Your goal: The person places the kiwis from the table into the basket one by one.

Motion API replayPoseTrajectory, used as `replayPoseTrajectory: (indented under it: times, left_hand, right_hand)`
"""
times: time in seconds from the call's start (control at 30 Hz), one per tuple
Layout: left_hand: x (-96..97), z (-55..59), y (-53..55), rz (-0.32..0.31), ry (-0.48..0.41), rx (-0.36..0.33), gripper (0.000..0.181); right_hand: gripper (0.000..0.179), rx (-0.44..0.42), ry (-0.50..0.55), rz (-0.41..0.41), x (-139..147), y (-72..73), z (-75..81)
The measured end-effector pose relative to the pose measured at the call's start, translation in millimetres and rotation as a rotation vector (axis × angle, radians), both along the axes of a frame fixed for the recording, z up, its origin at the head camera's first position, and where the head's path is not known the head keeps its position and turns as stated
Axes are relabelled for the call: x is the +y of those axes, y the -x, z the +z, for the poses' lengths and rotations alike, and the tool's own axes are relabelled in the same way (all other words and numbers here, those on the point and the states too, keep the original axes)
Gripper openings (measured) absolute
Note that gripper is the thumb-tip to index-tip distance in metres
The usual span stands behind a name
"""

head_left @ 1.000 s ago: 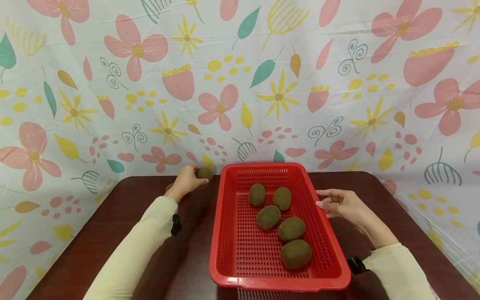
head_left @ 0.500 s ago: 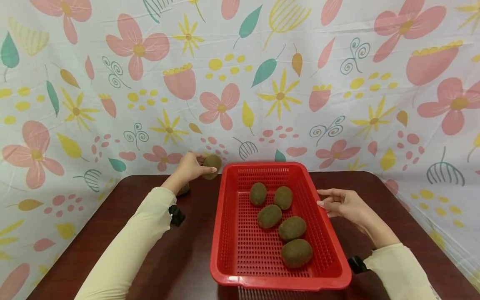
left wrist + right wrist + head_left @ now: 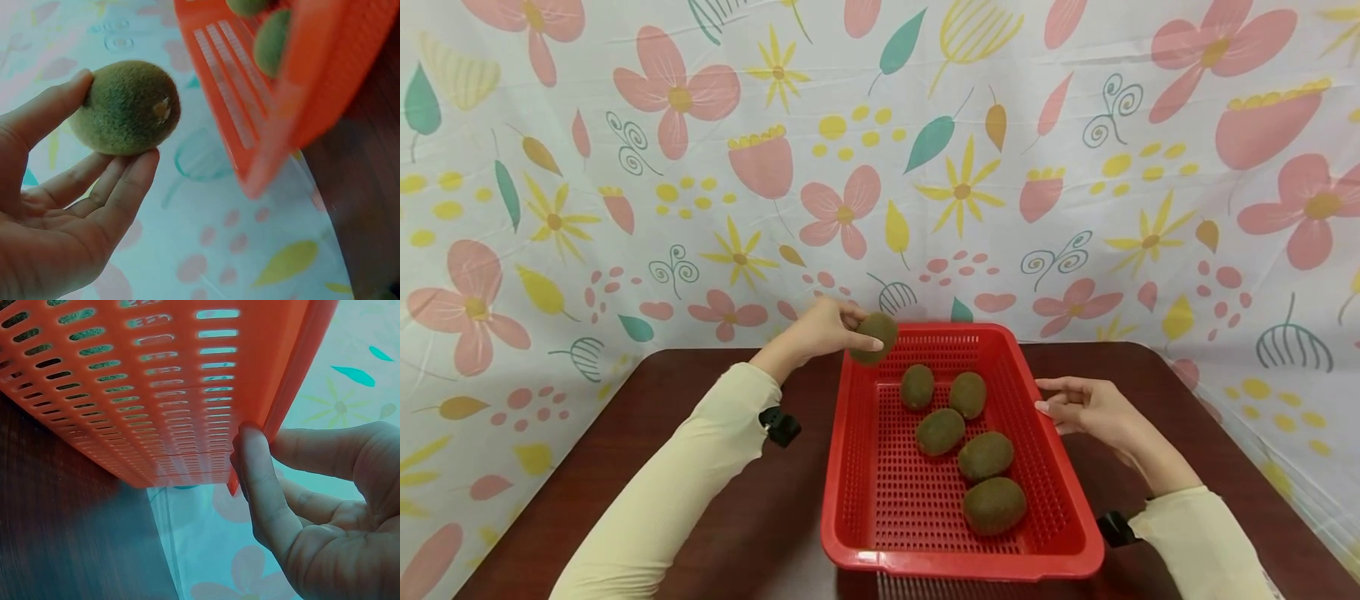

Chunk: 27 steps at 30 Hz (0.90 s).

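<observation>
My left hand (image 3: 820, 331) pinches a brown fuzzy kiwi (image 3: 875, 337) between thumb and fingertips, above the far left corner of the red plastic basket (image 3: 850, 492). In the left wrist view the kiwi (image 3: 128, 109) shows its stem end, and the basket's rim (image 3: 275, 125) is apart from it. Several kiwis (image 3: 940, 432) lie on the basket's slotted floor, mostly toward the right and middle. On the basket's right side, my right hand (image 3: 1093, 412) grips the rim; in the right wrist view its thumb and fingers (image 3: 262, 481) meet at that edge.
The basket stands on a dark brown table (image 3: 715, 508). Behind the table hangs a white cloth (image 3: 880, 150) with printed flowers and leaves. Black wrist cameras (image 3: 780, 426) sit on both wrists.
My left hand has lifted the kiwi off the table and carried it right, over the basket's far left corner. Another kiwi near that wrist is now hidden. The right hand stays at the rim.
</observation>
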<state>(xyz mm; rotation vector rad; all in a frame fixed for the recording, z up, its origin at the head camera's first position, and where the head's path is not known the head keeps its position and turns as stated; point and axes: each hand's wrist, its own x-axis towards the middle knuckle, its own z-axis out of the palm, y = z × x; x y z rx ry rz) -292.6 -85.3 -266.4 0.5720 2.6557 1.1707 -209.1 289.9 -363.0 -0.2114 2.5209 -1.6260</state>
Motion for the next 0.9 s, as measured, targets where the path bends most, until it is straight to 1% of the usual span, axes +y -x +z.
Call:
replayPoseTrajectory:
  times: [0.1,0.2,0.27,0.33,0.4,0.6,0.67,0.83,0.87,0.9]
  left_hand:
    - [13.9,3.0,-4.3,-0.060,0.019,-0.024,0.044]
    - [26.1,4.8,-8.2,-0.138,0.041,-0.042,0.040]
    - [33.0,5.3,-11.0,-0.177,0.077,-0.035,0.039]
    - [39.3,5.0,-13.8,-0.220,0.109,-0.043,0.036]
    - [45.2,3.6,-16.2,-0.247,0.145,-0.054,0.034]
    - [63.3,-4.7,-21.6,-0.320,0.189,-0.095,0.023]
    - [69.4,-7.9,-23.9,-0.349,0.217,-0.106,0.021]
    - [83.4,-18.8,-31.7,-0.403,0.323,-0.132,0.021]
    - [85.9,-21.4,-33.3,-0.411,0.352,-0.134,0.019]
    - [88.3,-24.2,-35.0,-0.420,0.384,-0.138,0.021]
  right_hand:
    - [0.061,0.002,-0.001,0.001,-0.1,-0.3,0.1]
    - [0.061,0.006,0.000,0.002,-0.1,-0.5,0.4]
    - [0.060,0.008,0.002,0.005,-0.1,-0.5,0.6]
    - [0.060,0.008,0.004,0.006,-0.1,-0.5,0.8]
    - [0.060,0.007,0.003,0.007,-0.4,-0.5,1.3]
    - [0.061,0.010,-0.011,-0.002,-0.8,0.5,1.8]
    - [0.061,0.005,-0.011,-0.005,-0.7,0.5,1.5]
    - [0.061,-0.005,-0.009,-0.004,-0.2,0.3,0.4]
    - [0.061,-0.005,-0.009,-0.004,-0.2,0.4,0.3]
    - [0.061,-0.005,-0.009,-0.003,-0.2,0.5,0.2]
